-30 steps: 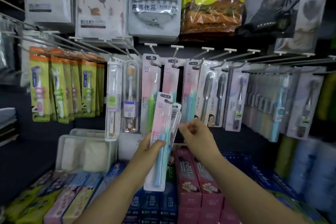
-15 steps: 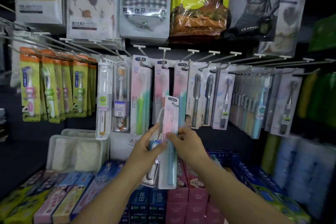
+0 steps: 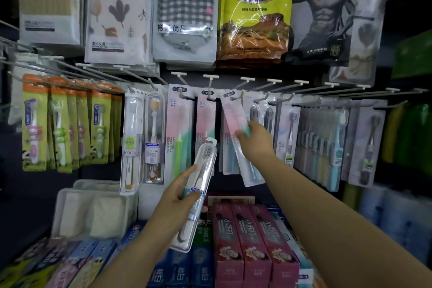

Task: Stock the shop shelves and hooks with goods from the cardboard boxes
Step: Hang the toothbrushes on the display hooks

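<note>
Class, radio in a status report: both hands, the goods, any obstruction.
Left hand grips clear-cased toothbrush. Right hand lifts pink-green carded toothbrush pack to hook. Nothing obstructing.

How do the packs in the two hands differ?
The left hand holds a clear domed case, free of any hook; the right hand holds a flat pink-and-teal card pack, its top up at a hook. Both are tilted toothbrush packs.
</note>
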`<action>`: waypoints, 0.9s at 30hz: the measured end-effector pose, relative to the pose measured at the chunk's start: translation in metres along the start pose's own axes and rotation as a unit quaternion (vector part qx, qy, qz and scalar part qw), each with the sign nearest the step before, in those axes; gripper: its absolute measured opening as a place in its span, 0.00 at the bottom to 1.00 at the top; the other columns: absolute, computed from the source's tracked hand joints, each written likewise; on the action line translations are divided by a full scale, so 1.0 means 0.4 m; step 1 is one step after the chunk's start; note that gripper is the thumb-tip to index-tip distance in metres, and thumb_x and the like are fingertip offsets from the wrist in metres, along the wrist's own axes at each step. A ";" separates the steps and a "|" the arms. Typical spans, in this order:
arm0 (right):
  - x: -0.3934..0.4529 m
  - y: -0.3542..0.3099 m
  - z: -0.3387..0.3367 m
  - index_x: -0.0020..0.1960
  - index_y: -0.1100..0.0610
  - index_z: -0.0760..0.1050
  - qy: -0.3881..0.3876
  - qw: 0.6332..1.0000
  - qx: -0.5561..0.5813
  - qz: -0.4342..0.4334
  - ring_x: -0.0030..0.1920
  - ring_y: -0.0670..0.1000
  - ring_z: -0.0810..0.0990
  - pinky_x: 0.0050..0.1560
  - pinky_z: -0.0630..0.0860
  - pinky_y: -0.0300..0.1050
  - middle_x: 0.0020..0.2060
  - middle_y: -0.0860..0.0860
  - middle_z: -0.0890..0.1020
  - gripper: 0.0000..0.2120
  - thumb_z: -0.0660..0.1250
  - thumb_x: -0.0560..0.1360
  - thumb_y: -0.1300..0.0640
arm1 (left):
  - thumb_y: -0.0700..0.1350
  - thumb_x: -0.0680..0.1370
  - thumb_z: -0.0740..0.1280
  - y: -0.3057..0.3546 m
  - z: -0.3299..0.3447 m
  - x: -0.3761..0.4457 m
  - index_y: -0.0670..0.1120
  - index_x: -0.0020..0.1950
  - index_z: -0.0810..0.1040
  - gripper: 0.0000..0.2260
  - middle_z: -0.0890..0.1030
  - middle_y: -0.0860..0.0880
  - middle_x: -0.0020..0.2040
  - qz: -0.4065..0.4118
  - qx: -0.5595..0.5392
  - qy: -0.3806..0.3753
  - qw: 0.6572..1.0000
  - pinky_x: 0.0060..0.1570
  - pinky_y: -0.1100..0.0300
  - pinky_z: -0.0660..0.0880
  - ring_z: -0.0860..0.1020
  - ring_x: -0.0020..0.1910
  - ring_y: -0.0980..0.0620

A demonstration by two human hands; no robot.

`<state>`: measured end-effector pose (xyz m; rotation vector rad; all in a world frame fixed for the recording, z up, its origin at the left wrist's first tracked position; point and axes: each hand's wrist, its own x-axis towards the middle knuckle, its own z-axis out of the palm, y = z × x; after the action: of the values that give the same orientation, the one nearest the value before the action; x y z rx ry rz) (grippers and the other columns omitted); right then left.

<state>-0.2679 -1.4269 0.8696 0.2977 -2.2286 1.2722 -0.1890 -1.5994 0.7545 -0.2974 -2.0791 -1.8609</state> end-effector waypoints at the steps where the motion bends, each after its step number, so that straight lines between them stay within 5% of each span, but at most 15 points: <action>1: 0.008 -0.001 0.006 0.66 0.61 0.69 0.010 1.000 0.000 0.005 0.49 0.53 0.76 0.47 0.70 0.43 0.56 0.55 0.78 0.16 0.61 0.81 0.57 | 0.43 0.80 0.63 -0.003 -0.005 0.004 0.72 0.62 0.70 0.22 0.72 0.57 0.58 -0.001 -0.003 0.001 1.000 0.52 0.64 0.74 0.76 0.52 0.60; 3: 0.018 0.003 0.019 0.68 0.63 0.66 0.018 0.999 -0.003 0.027 0.55 0.57 0.77 0.48 0.70 0.43 0.60 0.59 0.77 0.18 0.60 0.81 0.57 | 0.43 0.80 0.63 -0.008 -0.015 0.011 0.74 0.59 0.71 0.23 0.73 0.58 0.60 -0.001 -0.005 0.003 1.000 0.51 0.62 0.73 0.77 0.49 0.64; 7: 0.033 0.014 0.055 0.70 0.64 0.63 0.010 0.997 0.014 0.073 0.62 0.60 0.74 0.55 0.70 0.47 0.65 0.61 0.73 0.20 0.58 0.82 0.56 | 0.42 0.80 0.63 -0.028 -0.035 0.030 0.76 0.57 0.71 0.24 0.73 0.51 0.51 -0.006 -0.005 0.003 1.000 0.50 0.53 0.75 0.71 0.48 0.51; 12: 0.051 0.029 0.092 0.70 0.62 0.65 0.003 0.995 0.012 0.094 0.57 0.58 0.76 0.49 0.69 0.44 0.62 0.60 0.75 0.22 0.57 0.82 0.50 | 0.40 0.80 0.63 -0.022 -0.043 0.029 0.72 0.59 0.71 0.23 0.75 0.54 0.63 -0.002 -0.032 0.010 0.999 0.46 0.63 0.74 0.76 0.58 0.56; 15: 0.052 0.057 0.114 0.63 0.61 0.71 -0.037 0.990 -0.024 0.133 0.47 0.55 0.77 0.46 0.74 0.45 0.51 0.57 0.79 0.23 0.56 0.81 0.43 | 0.38 0.79 0.63 -0.027 -0.040 0.025 0.63 0.62 0.69 0.20 0.81 0.51 0.53 -0.021 -0.058 0.019 0.998 0.37 0.68 0.76 0.81 0.43 0.64; 18: 0.019 0.099 0.127 0.53 0.60 0.72 -0.100 0.980 -0.057 0.163 0.34 0.49 0.71 0.35 0.68 0.39 0.38 0.53 0.72 0.15 0.59 0.80 0.48 | 0.39 0.79 0.63 -0.029 -0.028 0.015 0.55 0.65 0.68 0.18 0.80 0.45 0.56 -0.047 -0.088 0.035 0.994 0.32 0.64 0.76 0.82 0.37 0.59; 21: -0.041 0.139 0.135 0.53 0.59 0.73 -0.156 0.974 -0.067 0.152 0.40 0.51 0.75 0.43 0.75 0.43 0.42 0.55 0.76 0.12 0.63 0.78 0.51 | 0.37 0.79 0.63 -0.037 -0.019 0.011 0.44 0.70 0.68 0.19 0.80 0.42 0.56 -0.081 -0.142 0.033 0.986 0.27 0.63 0.77 0.83 0.33 0.54; 24: -0.117 0.148 0.132 0.56 0.63 0.78 -0.178 0.977 0.005 0.117 0.49 0.54 0.82 0.54 0.79 0.50 0.49 0.58 0.82 0.17 0.62 0.79 0.50 | 0.38 0.79 0.64 -0.034 -0.011 0.000 0.48 0.58 0.76 0.10 0.83 0.50 0.44 -0.081 -0.150 0.039 0.985 0.32 0.60 0.79 0.83 0.35 0.54; 27: -0.193 0.129 0.115 0.53 0.54 0.78 -0.188 0.976 0.080 0.073 0.46 0.50 0.82 0.53 0.80 0.50 0.47 0.53 0.83 0.11 0.62 0.79 0.48 | 0.41 0.78 0.65 -0.045 -0.002 -0.006 0.56 0.56 0.75 0.11 0.80 0.51 0.55 -0.076 -0.152 0.049 0.984 0.53 0.52 0.76 0.80 0.51 0.53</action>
<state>-0.2435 -1.4448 0.7703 0.4768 -2.5026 1.5896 -0.1933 -1.6024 0.7370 -0.1186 -1.7961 -2.2380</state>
